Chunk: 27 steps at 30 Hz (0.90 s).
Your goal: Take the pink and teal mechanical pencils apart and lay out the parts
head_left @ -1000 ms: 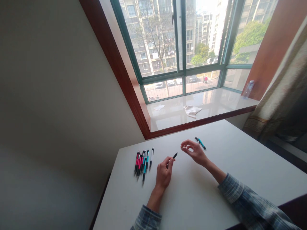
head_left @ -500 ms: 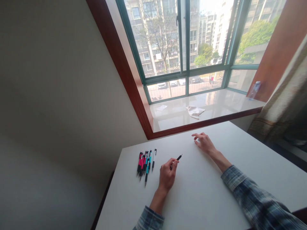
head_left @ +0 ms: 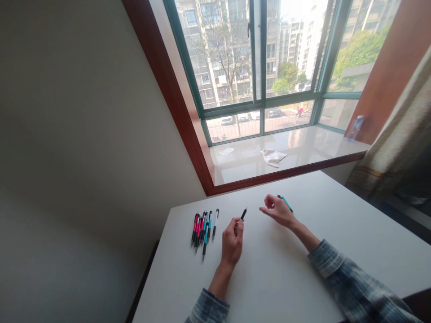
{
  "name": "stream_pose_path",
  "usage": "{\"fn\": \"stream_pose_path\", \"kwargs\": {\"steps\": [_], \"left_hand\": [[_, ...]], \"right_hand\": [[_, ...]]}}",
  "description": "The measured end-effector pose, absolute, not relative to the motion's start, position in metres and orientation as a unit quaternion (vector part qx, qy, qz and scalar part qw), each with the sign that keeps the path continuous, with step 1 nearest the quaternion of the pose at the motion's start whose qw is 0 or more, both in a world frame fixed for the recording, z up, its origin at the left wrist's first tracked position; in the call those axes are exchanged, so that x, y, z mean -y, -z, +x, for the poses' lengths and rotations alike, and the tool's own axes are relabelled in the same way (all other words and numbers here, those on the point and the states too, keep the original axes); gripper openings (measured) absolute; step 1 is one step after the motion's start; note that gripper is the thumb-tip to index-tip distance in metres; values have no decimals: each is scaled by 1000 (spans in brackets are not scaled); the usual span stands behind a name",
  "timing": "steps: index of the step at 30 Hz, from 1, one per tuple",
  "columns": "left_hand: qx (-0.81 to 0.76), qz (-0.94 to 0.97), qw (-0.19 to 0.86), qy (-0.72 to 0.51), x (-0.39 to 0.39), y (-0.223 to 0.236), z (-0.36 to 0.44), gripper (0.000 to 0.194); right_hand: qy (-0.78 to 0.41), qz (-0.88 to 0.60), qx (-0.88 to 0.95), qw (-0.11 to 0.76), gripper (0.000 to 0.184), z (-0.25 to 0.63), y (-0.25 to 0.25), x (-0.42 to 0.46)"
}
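My left hand is closed round a pen, whose black grip and tip stick out above the fingers; most of the barrel is hidden in the hand. My right hand hovers over the table to the right, holding nothing, its fingers curled and the thumb apart from them. Just beyond its knuckles a teal pen lies on the table, partly hidden by the hand. Left of my left hand is a bunch of pens, pink and teal with black grips. Beside the bunch lies a white pen.
The white table meets a window sill with a red-brown edge. On the sill are a white cloth, a piece of paper and a clear bottle. A wall rises on the left; a curtain hangs at right.
My right hand has drawn back left and slightly down, uncovering the teal pen on the table. The pen in my left hand has tilted more upright and shifted left.
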State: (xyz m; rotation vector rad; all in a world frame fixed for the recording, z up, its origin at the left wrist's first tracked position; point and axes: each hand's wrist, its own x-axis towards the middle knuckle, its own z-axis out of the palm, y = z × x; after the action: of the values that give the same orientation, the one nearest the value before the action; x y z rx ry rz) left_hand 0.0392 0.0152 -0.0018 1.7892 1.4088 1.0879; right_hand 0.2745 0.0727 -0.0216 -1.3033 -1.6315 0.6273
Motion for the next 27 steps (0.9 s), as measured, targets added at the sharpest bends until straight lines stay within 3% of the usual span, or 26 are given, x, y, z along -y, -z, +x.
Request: {"fn": "stream_pose_path", "kwargs": {"steps": [4, 7, 16, 27], "left_hand": [[-521, 692, 293, -405, -15, 3, 39, 41], [-501, 707, 290, -406, -15, 5, 40, 35], [-489, 733, 277, -382, -15, 4, 40, 31], [-492, 716, 330, -369, -17, 2, 40, 43]], "right_hand": [[-378, -482, 664, 429, 55, 232, 23, -52], [-399, -490, 641, 436, 62, 212, 26, -47], [-390, -502, 605, 479, 58, 212, 30, -52], [-403, -473, 600, 504, 43, 213, 22, -48]]}}
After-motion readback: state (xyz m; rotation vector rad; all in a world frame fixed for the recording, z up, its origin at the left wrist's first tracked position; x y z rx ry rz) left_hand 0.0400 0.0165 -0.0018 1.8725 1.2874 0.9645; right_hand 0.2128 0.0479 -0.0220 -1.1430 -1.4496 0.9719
